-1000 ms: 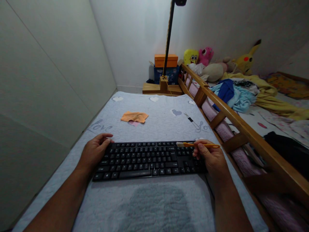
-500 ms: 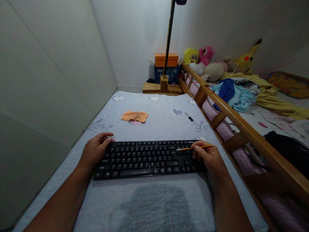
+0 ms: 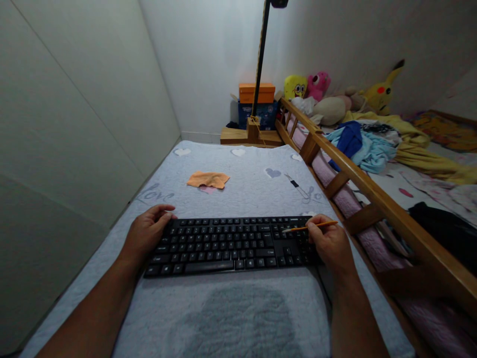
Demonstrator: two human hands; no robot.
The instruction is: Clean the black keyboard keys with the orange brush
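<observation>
A black computer keyboard (image 3: 219, 246) lies flat across the quilted cover in front of me. My left hand (image 3: 149, 228) grips its left end, thumb at the top left corner and fingers closed along the side. In a pinch, my right hand (image 3: 326, 238) holds a slim paintbrush (image 3: 298, 229) with an orange handle. The brush lies nearly level, and its pale tip points left over the keys between the main block and the number pad. Whether the bristles touch the keys I cannot tell. My right fingers cover part of the number pad.
Beyond the keyboard lie an orange cloth (image 3: 208, 179) and a thin metal tool with a black middle (image 3: 294, 183). A wooden rail (image 3: 346, 159) runs along the right, with clothes and plush toys behind it. A white wall (image 3: 74, 124) borders the left. Boxes (image 3: 257, 93) stand at the back.
My right hand has moved a little to the right with the paintbrush, its tip shifting right over the keys. My left hand and the keyboard have stayed in place.
</observation>
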